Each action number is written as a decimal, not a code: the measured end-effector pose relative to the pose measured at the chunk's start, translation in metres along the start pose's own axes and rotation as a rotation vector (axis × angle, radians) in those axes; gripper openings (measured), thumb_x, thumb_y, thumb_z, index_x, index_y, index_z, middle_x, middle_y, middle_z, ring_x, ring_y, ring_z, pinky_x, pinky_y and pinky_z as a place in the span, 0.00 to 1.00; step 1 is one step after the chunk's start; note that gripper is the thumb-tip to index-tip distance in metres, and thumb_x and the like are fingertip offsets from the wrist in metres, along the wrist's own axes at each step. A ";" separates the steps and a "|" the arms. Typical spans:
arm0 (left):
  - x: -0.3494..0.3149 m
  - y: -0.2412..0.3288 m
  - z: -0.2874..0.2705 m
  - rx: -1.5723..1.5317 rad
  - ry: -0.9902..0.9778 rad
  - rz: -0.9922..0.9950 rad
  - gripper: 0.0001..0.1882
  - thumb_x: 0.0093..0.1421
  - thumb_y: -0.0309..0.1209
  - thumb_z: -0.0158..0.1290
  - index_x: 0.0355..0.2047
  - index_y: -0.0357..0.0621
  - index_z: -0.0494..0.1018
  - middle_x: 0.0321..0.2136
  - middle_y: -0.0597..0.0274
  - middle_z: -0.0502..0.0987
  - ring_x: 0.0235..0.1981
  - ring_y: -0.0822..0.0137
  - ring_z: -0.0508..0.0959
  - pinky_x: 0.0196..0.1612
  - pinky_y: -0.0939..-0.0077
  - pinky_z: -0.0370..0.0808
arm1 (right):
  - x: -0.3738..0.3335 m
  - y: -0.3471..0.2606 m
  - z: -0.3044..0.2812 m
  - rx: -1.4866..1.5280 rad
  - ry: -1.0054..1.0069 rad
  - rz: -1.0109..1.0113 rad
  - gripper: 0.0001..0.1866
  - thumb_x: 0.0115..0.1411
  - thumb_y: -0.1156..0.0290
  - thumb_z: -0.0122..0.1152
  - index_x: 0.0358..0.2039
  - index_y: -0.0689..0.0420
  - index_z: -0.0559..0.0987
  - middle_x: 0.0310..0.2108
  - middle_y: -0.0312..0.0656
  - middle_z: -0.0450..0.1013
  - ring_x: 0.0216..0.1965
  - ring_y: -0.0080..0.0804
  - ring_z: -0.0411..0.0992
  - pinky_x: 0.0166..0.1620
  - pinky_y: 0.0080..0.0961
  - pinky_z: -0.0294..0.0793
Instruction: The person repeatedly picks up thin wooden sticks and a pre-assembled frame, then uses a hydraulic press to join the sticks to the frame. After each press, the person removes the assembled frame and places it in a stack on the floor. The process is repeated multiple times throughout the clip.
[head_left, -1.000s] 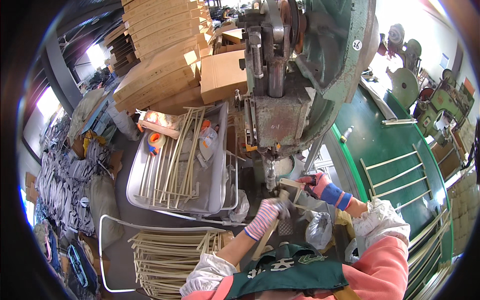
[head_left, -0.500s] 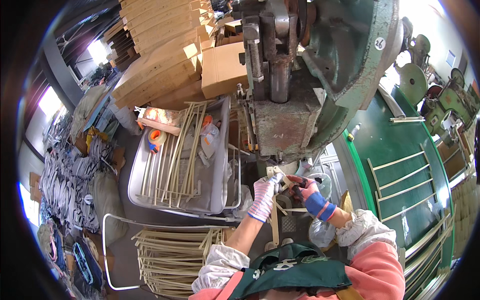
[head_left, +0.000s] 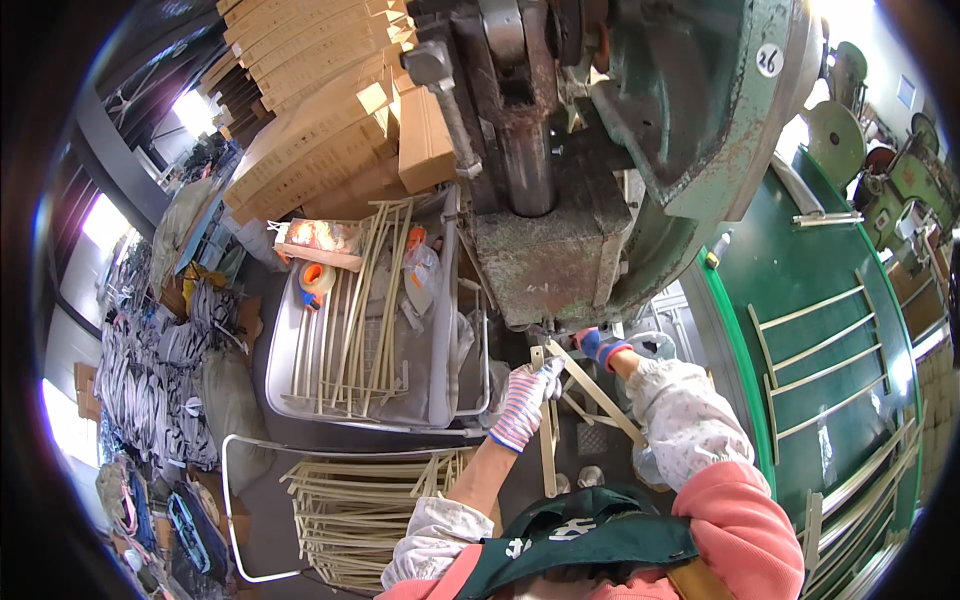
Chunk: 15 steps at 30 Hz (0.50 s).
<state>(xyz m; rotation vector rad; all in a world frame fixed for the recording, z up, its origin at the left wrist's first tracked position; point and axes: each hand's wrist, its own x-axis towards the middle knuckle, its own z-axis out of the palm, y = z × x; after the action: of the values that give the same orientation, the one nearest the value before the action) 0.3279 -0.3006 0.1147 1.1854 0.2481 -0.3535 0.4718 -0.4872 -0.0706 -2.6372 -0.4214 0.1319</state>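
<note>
My left hand [head_left: 522, 405], in a white glove with coloured stripes, is closed around flat cream-coloured strips. One strip [head_left: 548, 455] hangs down toward my lap. Another strip [head_left: 603, 398] slants from near the left fingertips down to the right, making a V with the first. My right hand [head_left: 603, 347], in a blue and red glove, reaches forward to the lower edge of the green press [head_left: 545, 265]. Its fingers are partly hidden there, so their grip does not show. The strips' upper ends lie just below the press block.
To the left stands a grey-white tub [head_left: 440, 390] holding cream bars, tape and a bag. Nearer, a pile of cream frames [head_left: 375, 510] lies beside a white bent tube [head_left: 232, 500]. On the right is a green table [head_left: 745, 290] with a ladder-like frame [head_left: 820, 360]. Cartons [head_left: 310, 150] rise behind.
My right hand has left the strips and moved forward to the press's lower edge. One strip now slants out to the right. The left hand keeps its hold, and the view has shifted slightly.
</note>
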 end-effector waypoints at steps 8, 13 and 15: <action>-0.011 -0.011 -0.014 -0.154 -0.184 0.147 0.06 0.60 0.26 0.45 0.26 0.44 0.66 0.14 0.69 0.64 0.18 0.73 0.66 0.27 0.77 0.66 | 0.019 0.042 0.076 -0.039 0.098 0.048 0.18 0.57 0.57 0.47 0.37 0.58 0.76 0.34 0.42 0.76 0.34 0.39 0.74 0.40 0.34 0.73; -0.013 -0.015 -0.010 -0.256 -0.239 0.222 0.03 0.62 0.26 0.44 0.35 0.42 0.67 0.17 0.70 0.64 0.18 0.76 0.63 0.28 0.78 0.66 | 0.007 0.051 0.058 -0.014 0.052 0.061 0.18 0.57 0.58 0.47 0.37 0.58 0.76 0.33 0.42 0.76 0.33 0.37 0.73 0.40 0.33 0.73; -0.014 -0.015 -0.012 -0.139 -0.182 0.207 0.05 0.61 0.27 0.43 0.28 0.43 0.66 0.17 0.69 0.65 0.21 0.74 0.66 0.29 0.79 0.66 | 0.002 0.045 0.047 -0.013 0.051 0.072 0.18 0.57 0.58 0.48 0.37 0.59 0.76 0.33 0.42 0.76 0.33 0.37 0.73 0.39 0.32 0.73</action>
<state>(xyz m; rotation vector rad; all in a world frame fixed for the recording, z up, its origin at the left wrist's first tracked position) 0.3090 -0.2928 0.1030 1.0248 -0.0086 -0.2562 0.4780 -0.5050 -0.1331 -2.6636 -0.3110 0.0852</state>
